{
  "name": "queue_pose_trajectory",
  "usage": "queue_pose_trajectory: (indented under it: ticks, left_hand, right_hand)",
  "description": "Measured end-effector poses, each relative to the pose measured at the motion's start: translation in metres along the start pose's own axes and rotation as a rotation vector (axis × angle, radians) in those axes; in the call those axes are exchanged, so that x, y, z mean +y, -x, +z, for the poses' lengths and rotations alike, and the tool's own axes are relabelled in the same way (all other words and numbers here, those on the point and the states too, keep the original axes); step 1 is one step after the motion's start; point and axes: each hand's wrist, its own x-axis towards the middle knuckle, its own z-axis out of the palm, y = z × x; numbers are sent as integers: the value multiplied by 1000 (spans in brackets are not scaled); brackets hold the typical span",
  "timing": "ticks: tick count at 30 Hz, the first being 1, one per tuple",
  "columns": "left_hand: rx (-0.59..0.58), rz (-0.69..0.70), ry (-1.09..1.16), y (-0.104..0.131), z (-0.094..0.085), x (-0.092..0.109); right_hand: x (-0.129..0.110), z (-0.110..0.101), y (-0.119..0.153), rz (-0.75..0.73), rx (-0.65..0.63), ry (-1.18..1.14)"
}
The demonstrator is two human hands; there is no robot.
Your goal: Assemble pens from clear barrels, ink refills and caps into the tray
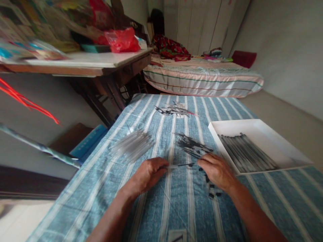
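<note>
Over the striped cloth, my left hand (154, 169) is closed on a clear tube (173, 166). A thin dark refill (185, 164) runs from the tube toward my right hand (216, 169), whose fingers are pinched at its far end. Just beyond my right hand lies a pile of black refills (193, 145). Small black caps (212, 188) are scattered beside and under that hand. A blurred bundle of clear tubes (133, 144) rests beyond my left hand. Assembled dark pens (246, 151) lie in rows inside a white box (272, 127) on the right.
Farther back on the striped cloth (156, 215) is another loose pile of thin pieces (176, 109). A white-topped table (101, 61) with a red plastic bag (122, 40) stands at the upper left. Behind is a bed (202, 75). Red cords (30, 102) hang at the left.
</note>
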Motion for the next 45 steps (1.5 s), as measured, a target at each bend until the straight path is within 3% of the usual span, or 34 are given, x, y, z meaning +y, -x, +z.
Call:
queue_pose_trajectory:
  ticks: [4,9,11,15,20,23,28,31,37,45]
  left_hand:
    - [-42,-37,125,-1,7,9]
    - [2,-185,454,-3,14,19]
    - [50,-240,664,-4,14,22]
    - [90,-277,982,-5,14,26]
    - [97,-278,1097,-6,19,26]
    - [98,-277,1080,-5,21,25]
    - [67,-294,893,-2,22,23]
    - [16,-258,798,-2,26,23]
    - [2,-79,531,-5,29,26]
    - [-16,24,210,-5,31,25]
  right_hand:
    - [-16,2,-4,15,13,-133]
    - [-19,5,-4,170,299,-315]
    - [-15,6,-3,219,334,-293]
    - [-14,11,-4,204,126,-158]
    - [-23,22,-10,191,-124,66]
    - [-24,24,-12,193,-112,-1]
    - [-23,16,-10,268,95,-492]
    - [-25,12,-9,293,154,-635]
    - [-29,9,-8,232,167,-659]
    - [-32,7,-10,136,96,-597]
